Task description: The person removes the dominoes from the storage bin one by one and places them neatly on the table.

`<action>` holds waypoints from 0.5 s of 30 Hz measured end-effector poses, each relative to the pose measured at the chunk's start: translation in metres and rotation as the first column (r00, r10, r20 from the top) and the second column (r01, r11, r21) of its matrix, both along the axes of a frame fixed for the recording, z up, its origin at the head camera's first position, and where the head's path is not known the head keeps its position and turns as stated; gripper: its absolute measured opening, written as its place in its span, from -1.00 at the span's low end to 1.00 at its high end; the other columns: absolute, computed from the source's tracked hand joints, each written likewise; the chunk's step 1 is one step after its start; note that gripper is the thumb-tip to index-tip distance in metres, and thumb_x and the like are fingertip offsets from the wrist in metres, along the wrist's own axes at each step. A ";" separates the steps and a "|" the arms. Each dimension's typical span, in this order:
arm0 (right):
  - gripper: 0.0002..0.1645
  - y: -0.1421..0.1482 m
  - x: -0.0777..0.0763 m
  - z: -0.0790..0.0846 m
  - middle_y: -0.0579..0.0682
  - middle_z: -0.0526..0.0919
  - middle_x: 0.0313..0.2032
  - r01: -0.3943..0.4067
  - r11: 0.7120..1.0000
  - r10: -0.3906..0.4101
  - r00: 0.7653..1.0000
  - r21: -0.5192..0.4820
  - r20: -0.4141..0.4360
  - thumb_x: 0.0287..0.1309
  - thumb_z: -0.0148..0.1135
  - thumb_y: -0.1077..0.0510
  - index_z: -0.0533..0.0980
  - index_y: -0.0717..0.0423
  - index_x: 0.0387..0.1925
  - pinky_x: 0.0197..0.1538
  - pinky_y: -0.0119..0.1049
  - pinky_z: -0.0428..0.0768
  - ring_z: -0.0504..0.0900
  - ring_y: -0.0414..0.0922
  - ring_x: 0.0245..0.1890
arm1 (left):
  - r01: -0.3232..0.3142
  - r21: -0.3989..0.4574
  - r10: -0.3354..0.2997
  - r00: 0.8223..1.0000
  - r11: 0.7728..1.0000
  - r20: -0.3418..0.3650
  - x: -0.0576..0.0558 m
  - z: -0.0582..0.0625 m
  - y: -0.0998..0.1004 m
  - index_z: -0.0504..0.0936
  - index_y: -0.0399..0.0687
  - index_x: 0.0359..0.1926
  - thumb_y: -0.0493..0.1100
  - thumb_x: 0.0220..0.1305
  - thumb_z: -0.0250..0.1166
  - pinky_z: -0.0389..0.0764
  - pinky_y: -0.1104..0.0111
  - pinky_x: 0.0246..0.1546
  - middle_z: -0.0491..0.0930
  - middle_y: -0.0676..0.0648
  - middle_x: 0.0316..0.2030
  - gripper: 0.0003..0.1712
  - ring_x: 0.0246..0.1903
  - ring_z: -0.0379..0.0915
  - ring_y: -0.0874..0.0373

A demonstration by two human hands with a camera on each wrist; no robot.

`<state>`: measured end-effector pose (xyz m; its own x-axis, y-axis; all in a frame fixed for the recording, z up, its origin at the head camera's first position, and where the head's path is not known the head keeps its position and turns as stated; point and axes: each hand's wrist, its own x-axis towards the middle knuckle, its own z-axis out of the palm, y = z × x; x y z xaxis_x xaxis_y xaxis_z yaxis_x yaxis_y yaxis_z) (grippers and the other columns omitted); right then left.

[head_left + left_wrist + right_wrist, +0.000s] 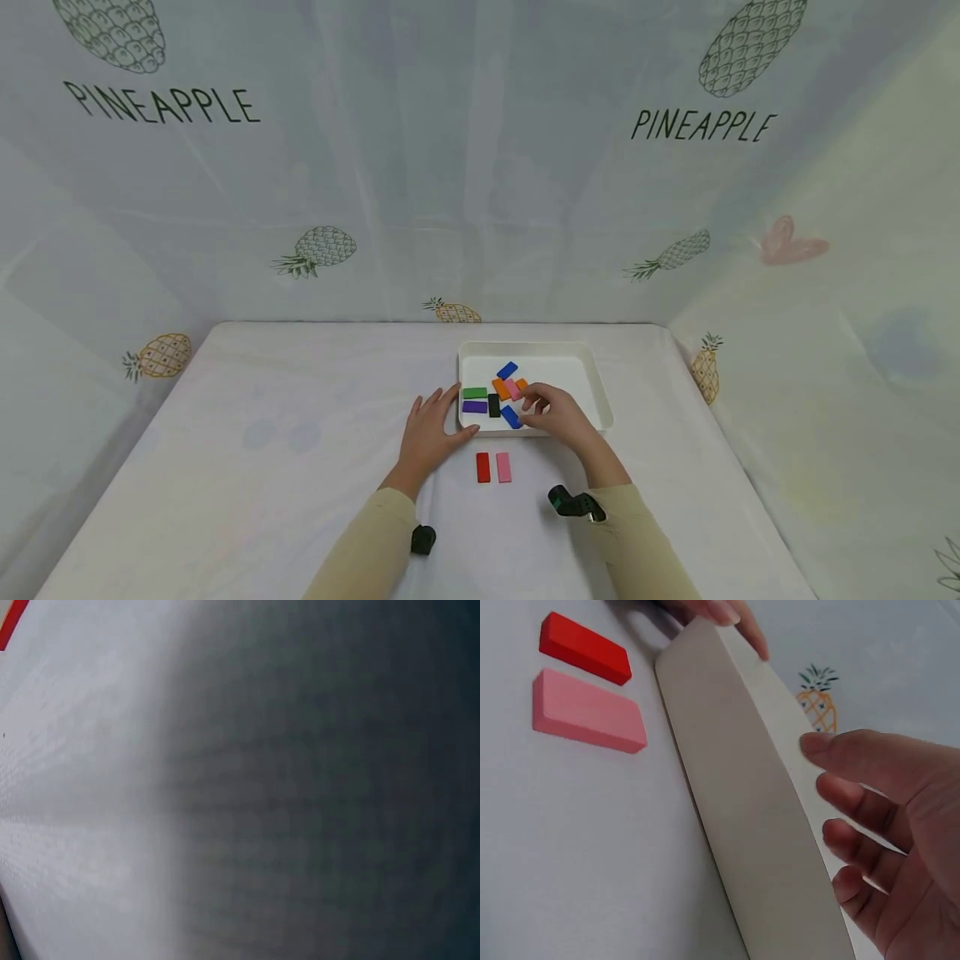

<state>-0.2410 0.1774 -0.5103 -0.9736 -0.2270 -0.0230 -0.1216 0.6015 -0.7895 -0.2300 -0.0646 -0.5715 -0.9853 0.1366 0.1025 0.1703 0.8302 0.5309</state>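
Observation:
My left hand [431, 433] is spread at the front left corner of a white tray [555, 342], thumb on the front rim and fingertips at the left side. Over the tray's front edge, my right hand [555, 412] has loosely bent fingers, with nothing between thumb and fingertips. Closest to it in the tray are a blue block [511, 417], a pink block [512, 389] and an orange block [500, 389]. Green [475, 392], purple [475, 407] and black blocks [493, 406] lie toward the left wall. The left wrist view is mostly dark and blurred.
In front of the tray, a red block [483, 467] and another pink block [503, 467] lie side by side on the white-covered table [300, 500]. Another blue block [507, 370] sits farther back in the tray. A pineapple-print curtain [480, 167] hangs behind the table.

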 end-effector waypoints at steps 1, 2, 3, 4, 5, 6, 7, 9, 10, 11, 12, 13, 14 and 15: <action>-0.62 0.000 -0.003 -0.001 -0.07 0.56 -0.38 -0.017 1.000 0.017 1.000 0.016 0.011 0.00 0.46 0.30 0.60 0.17 -0.08 -0.35 -0.33 0.54 0.46 -0.09 -0.34 | 0.002 0.000 -0.002 1.000 1.000 -0.003 0.000 0.000 0.000 0.21 0.13 0.47 0.38 0.09 0.30 -0.14 -0.07 0.42 0.35 -0.02 0.35 0.00 0.41 0.07 -0.04; -0.63 0.000 -0.006 -0.002 -0.07 0.56 -0.38 -0.033 0.999 0.033 0.999 0.031 0.021 0.00 0.46 0.32 0.61 0.16 -0.10 -0.34 -0.33 0.55 0.46 -0.09 -0.35 | 0.003 -0.003 -0.003 1.000 1.000 -0.008 0.000 0.000 0.000 0.21 0.13 0.47 0.39 0.09 0.29 -0.13 -0.07 0.42 0.36 -0.02 0.35 0.00 0.41 0.08 -0.04; -0.63 -0.001 -0.009 -0.003 -0.06 0.56 -0.38 -0.046 0.998 0.044 0.998 0.045 0.036 -0.02 0.47 0.34 0.61 0.14 -0.11 -0.32 -0.33 0.56 0.47 -0.09 -0.35 | 0.005 -0.003 -0.005 1.000 1.000 -0.010 0.000 0.000 0.000 0.22 0.12 0.47 0.39 0.09 0.29 -0.13 -0.07 0.42 0.36 -0.02 0.35 0.00 0.40 0.08 -0.04; -0.63 -0.001 -0.011 -0.003 -0.06 0.56 -0.37 -0.058 0.997 0.055 0.997 0.059 0.051 -0.03 0.47 0.35 0.62 0.12 -0.12 -0.31 -0.33 0.56 0.47 -0.09 -0.35 | 0.006 -0.001 -0.006 1.000 1.000 -0.012 0.000 0.000 0.000 0.22 0.12 0.47 0.39 0.09 0.29 -0.13 -0.07 0.41 0.36 -0.02 0.35 0.00 0.40 0.08 -0.04; -0.63 -0.002 -0.014 -0.004 -0.06 0.56 -0.37 -0.069 0.995 0.064 0.996 0.078 0.065 -0.04 0.47 0.36 0.62 0.10 -0.13 -0.29 -0.33 0.57 0.47 -0.09 -0.34 | 0.007 -0.001 -0.007 1.000 1.000 -0.015 0.000 0.000 0.000 0.22 0.12 0.47 0.39 0.09 0.29 -0.12 -0.08 0.41 0.36 -0.02 0.35 0.00 0.40 0.09 -0.05; -0.62 -0.002 -0.016 -0.004 -0.05 0.56 -0.36 -0.081 0.992 0.073 0.994 0.093 0.082 -0.04 0.48 0.36 0.62 0.09 -0.14 -0.27 -0.33 0.58 0.47 -0.09 -0.34 | 0.007 0.000 -0.007 1.000 1.000 -0.016 0.000 0.000 0.000 0.22 0.12 0.47 0.40 0.09 0.29 -0.12 -0.08 0.41 0.36 -0.02 0.35 0.00 0.40 0.09 -0.05; -0.62 -0.003 -0.018 -0.005 -0.04 0.56 -0.34 -0.094 0.990 0.084 0.992 0.106 0.099 -0.05 0.47 0.37 0.62 0.08 -0.14 -0.25 -0.32 0.59 0.47 -0.08 -0.33 | 0.007 0.001 -0.007 1.000 1.000 -0.016 0.000 0.000 0.000 0.22 0.12 0.47 0.40 0.09 0.29 -0.12 -0.08 0.41 0.36 -0.01 0.35 0.00 0.40 0.09 -0.05; -0.61 -0.003 -0.021 -0.005 -0.04 0.56 -0.32 -0.119 0.984 0.102 0.986 0.130 0.130 -0.05 0.46 0.39 0.62 0.08 -0.13 -0.22 -0.30 0.61 0.48 -0.07 -0.31 | 0.007 0.001 -0.007 1.000 1.000 -0.014 0.000 -0.001 -0.001 0.22 0.12 0.47 0.40 0.09 0.28 -0.12 -0.07 0.42 0.36 -0.01 0.35 0.00 0.40 0.08 -0.04; -0.60 -0.003 -0.023 -0.006 -0.05 0.56 -0.31 -0.135 0.980 0.115 0.983 0.143 0.143 -0.05 0.46 0.40 0.62 0.08 -0.12 -0.20 -0.30 0.61 0.48 -0.08 -0.30 | 0.007 0.000 -0.007 1.000 1.000 -0.014 0.000 -0.001 -0.001 0.22 0.12 0.47 0.40 0.09 0.28 -0.12 -0.07 0.42 0.36 -0.01 0.35 0.00 0.40 0.08 -0.04; -0.59 -0.004 -0.024 -0.007 -0.05 0.56 -0.30 -0.151 0.977 0.128 0.980 0.150 0.155 -0.05 0.45 0.41 0.61 0.08 -0.11 -0.18 -0.29 0.62 0.49 -0.07 -0.29 | 0.007 -0.002 -0.007 1.000 1.000 -0.011 0.000 -0.001 -0.001 0.21 0.13 0.47 0.41 0.09 0.27 -0.13 -0.07 0.42 0.35 -0.01 0.35 0.00 0.41 0.07 -0.04; -0.58 -0.004 -0.026 -0.007 -0.05 0.56 -0.30 -0.166 0.974 0.139 0.976 0.156 0.166 -0.04 0.44 0.42 0.61 0.08 -0.10 -0.16 -0.28 0.62 0.49 -0.07 -0.28 | 0.007 0.000 -0.007 1.000 1.000 -0.011 0.000 0.000 -0.001 0.21 0.13 0.47 0.41 0.10 0.27 -0.13 -0.06 0.42 0.35 -0.01 0.35 0.00 0.41 0.07 -0.04; -0.57 -0.004 -0.027 -0.008 -0.06 0.55 -0.29 -0.180 0.970 0.151 0.973 0.162 0.174 -0.04 0.43 0.42 0.61 0.08 -0.09 -0.15 -0.28 0.62 0.49 -0.07 -0.27 | 0.008 0.000 -0.008 1.000 1.000 -0.012 0.000 0.000 -0.001 0.22 0.13 0.47 0.41 0.10 0.27 -0.13 -0.06 0.42 0.35 -0.01 0.35 0.00 0.41 0.07 -0.04; -0.56 -0.004 -0.028 -0.009 -0.06 0.55 -0.29 -0.193 0.967 0.162 0.970 0.165 0.182 -0.04 0.43 0.43 0.61 0.07 -0.08 -0.14 -0.28 0.62 0.49 -0.07 -0.26 | 0.009 0.001 -0.009 1.000 1.000 -0.013 0.000 0.000 -0.001 0.22 0.13 0.47 0.41 0.10 0.27 -0.13 -0.06 0.42 0.36 -0.01 0.35 0.00 0.41 0.07 -0.04; -0.54 -0.004 -0.030 -0.010 -0.07 0.54 -0.28 -0.206 0.964 0.173 0.967 0.168 0.189 -0.03 0.42 0.44 0.61 0.06 -0.07 -0.14 -0.29 0.62 0.48 -0.08 -0.26 | 0.009 0.003 -0.009 1.000 1.000 -0.014 0.000 0.000 -0.002 0.22 0.13 0.47 0.41 0.10 0.27 -0.13 -0.06 0.42 0.36 -0.01 0.35 0.00 0.41 0.08 -0.04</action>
<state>-0.2710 0.1734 -0.5205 -0.8910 -0.3829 -0.2441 -0.1204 0.7174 -0.6862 -0.2298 -0.0663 -0.5719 -0.9824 0.1454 0.1169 0.1855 0.8269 0.5308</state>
